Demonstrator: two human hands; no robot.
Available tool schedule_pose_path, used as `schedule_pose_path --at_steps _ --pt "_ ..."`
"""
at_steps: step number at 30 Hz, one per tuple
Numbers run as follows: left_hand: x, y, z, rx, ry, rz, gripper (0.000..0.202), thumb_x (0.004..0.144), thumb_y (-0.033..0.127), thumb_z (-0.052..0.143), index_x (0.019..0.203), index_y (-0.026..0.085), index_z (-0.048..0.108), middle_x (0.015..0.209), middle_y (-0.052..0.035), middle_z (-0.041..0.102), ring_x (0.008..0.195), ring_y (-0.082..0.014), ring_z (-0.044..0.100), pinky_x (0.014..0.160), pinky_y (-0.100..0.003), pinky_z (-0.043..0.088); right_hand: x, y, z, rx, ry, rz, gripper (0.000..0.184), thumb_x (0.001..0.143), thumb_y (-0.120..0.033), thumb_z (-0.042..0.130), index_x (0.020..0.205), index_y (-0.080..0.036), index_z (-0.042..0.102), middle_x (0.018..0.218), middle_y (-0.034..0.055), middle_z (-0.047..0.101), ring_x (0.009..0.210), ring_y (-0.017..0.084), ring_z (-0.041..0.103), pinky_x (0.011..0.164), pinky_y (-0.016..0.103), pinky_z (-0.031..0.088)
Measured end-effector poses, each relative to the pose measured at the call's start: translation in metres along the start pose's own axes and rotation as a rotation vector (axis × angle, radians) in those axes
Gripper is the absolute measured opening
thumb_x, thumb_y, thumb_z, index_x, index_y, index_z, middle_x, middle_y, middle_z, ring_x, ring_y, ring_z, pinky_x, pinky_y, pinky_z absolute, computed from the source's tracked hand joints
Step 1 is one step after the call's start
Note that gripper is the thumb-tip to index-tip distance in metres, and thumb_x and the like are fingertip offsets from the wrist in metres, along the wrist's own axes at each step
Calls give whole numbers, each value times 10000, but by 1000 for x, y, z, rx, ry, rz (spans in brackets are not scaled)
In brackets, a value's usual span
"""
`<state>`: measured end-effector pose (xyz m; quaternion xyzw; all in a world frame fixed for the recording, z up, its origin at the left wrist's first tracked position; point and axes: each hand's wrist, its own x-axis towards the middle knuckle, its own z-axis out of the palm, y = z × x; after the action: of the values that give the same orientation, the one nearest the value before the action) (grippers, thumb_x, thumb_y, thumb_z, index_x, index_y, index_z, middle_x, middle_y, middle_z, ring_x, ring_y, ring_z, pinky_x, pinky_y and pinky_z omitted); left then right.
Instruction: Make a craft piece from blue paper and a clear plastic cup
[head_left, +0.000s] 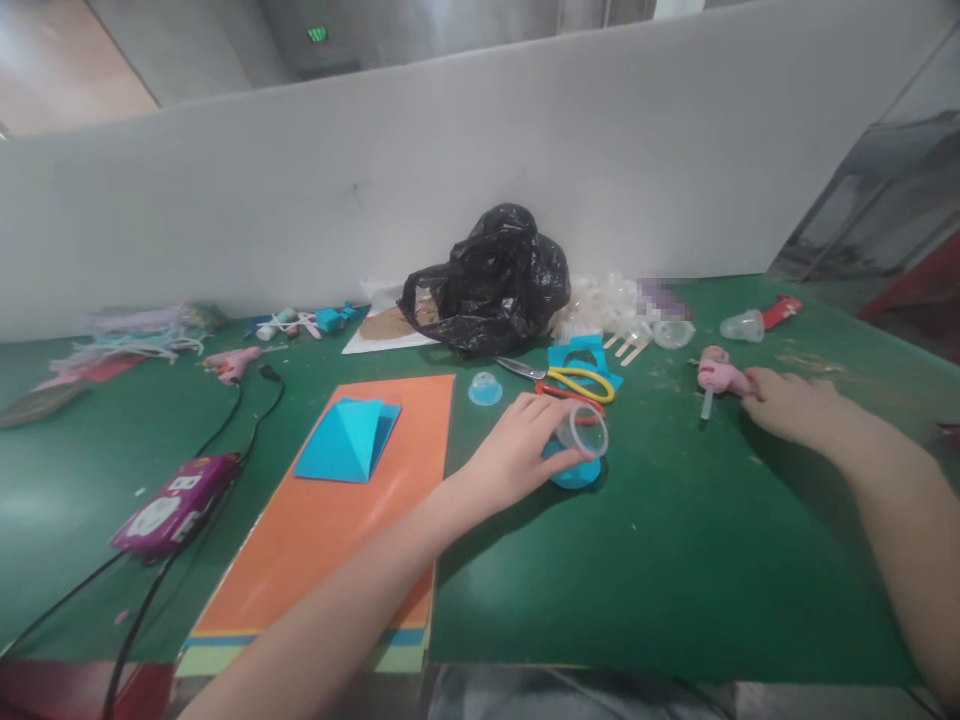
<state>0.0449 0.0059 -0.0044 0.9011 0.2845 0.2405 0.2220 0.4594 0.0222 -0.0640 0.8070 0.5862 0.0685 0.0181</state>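
Left hand curled round clear plastic cup, fingers wrapped on cup's side, cup sitting on blue paper disc. Right hand on green counter, fingers loosely spread, touching pink glue gun. Scissors just behind cup. Folded blue paper on orange card, left of left hand. Black plastic bag farther back.
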Motion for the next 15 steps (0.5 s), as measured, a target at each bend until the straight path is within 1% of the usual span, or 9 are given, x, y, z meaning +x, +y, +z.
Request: schedule_pose_path --at_steps 2,4,5,7,9,10,13,15 --pt "0 0 0 5 -2 -1 383 1006 419 663 1344 240 630 1333 -81 708 1261 -286 591 1090 -439 455 -1 -3 1 -7 -25 24 435 1004 -464 395 1200 -201 681 1204 278 734 1041 462 710 819 544 538" --pt "0 0 1 5 -1 4 382 1003 416 667 1337 233 632 1330 -81 709 1252 -283 592 1086 -435 457 -2 -5 0 -18 -28 28 504 1025 -522 372 1254 -173 655 1269 304 699 1089 476 695 846 550 527" --pt "0 0 1 6 -2 3 383 1002 415 669 1337 232 632 1331 -80 709 1250 -282 592 1085 -433 457 -1 -6 0 -23 -26 21 509 1034 -507 369 1269 -153 648 1279 315 690 1103 474 690 860 546 522" --pt "0 0 1 9 -4 1 390 999 413 674 1342 231 630 1327 -80 709 1249 -281 592 1082 -429 458 0 -7 -1 -30 -18 -8 464 1041 -414 376 1269 -117 650 1258 323 695 1123 455 683 900 531 509" --pt "0 1 0 13 -8 0 394 999 408 675 1347 230 627 1325 -80 708 1250 -282 591 1082 -427 457 2 -7 -3 -30 2 -45 414 1024 -336 410 1236 -94 670 1207 319 715 1128 433 678 950 519 489" --pt "0 1 0 14 -10 -2 395 1000 408 673 1350 230 625 1325 -79 708 1252 -282 590 1082 -427 457 3 -6 -5 -26 16 -63 400 1011 -321 434 1227 -90 678 1193 315 721 1132 425 673 972 514 479" --pt "0 1 0 16 -20 -21 401 1000 418 670 1356 240 620 1325 -76 707 1252 -284 589 1078 -430 460 1 -5 -14 1 66 -97 414 973 -353 489 1246 -105 678 1194 282 736 1132 417 667 983 496 469" --pt "0 1 1 19 -23 -26 403 998 418 675 1356 241 620 1329 -76 706 1252 -283 589 1079 -428 459 -2 -4 -23 18 98 -96 447 975 -423 469 1253 -132 664 1192 258 745 1076 412 680 921 479 491"
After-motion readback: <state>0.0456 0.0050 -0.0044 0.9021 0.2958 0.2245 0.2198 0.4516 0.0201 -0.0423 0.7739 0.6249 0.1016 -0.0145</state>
